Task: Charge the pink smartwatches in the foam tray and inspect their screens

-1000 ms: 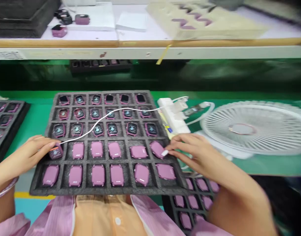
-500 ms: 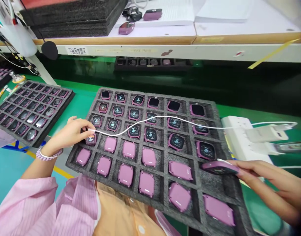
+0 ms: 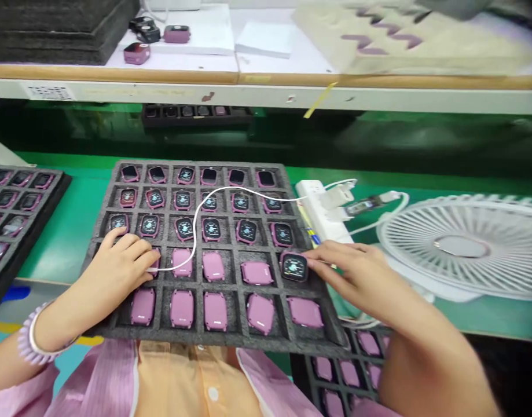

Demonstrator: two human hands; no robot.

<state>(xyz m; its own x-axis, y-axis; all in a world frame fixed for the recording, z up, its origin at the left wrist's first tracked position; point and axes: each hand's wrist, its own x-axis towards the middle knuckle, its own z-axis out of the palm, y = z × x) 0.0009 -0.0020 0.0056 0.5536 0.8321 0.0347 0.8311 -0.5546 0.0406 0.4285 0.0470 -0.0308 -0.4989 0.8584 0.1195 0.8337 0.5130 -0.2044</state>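
- Fingers of the right hand (image 3: 356,266) pinch the right edge of a lit watch (image 3: 294,267), face up, at the rightmost compartment of the second row from the near edge of the foam tray (image 3: 231,341).
- Fingers of the left hand (image 3: 118,258) curl over a purple watch (image 3: 156,256) towards the left end of that same tray row (the hand covers most of it, so whether they grip it cannot be told).
- From the left fingertips a white cable (image 3: 233,188) loops across the tray and off its right side to a white power strip (image 3: 324,223) just beside it.
- In the tray's three far rows lie face-up watches (image 3: 247,230), some screens glowing, some dark; in its two near rows, face-down watches (image 3: 216,311) show purple backs.
- Right of the tray, past the power strip, lies a round fan grille (image 3: 422,231).
- Left of the tray sits a second tray (image 3: 33,231) of watches.
- Below the tray's near right corner, a lower tray (image 3: 299,370) holds purple pieces.
- Beyond the tray's far edge runs a shelf (image 3: 161,72).
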